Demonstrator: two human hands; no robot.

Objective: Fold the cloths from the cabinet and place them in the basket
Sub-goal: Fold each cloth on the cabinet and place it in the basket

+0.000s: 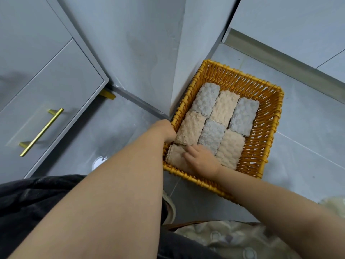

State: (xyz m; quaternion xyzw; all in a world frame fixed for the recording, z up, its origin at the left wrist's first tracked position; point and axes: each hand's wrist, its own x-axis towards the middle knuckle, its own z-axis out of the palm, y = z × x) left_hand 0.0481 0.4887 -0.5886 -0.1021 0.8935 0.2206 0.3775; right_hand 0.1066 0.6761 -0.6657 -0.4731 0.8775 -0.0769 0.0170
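On the grey tiled floor (298, 146), against a wall corner and right of the grey cabinet (46, 90), sits the yellow wicker basket (265, 128). Six folded cloths (222, 109) lie in it in two rows of three, grey and peach alternating, long axes running near to far. A seventh, the peach cloth (174, 156), lies in the near-left corner, starting a third row. Right hand (202, 161): fingers spread, pressing on that cloth from its right side. Left hand (168, 131): at the left rim just beyond the cloth, fingers hidden; grip cannot be told. Hands close, not touching. Judgement: right hand is nearer and better placed to seat the cloth.
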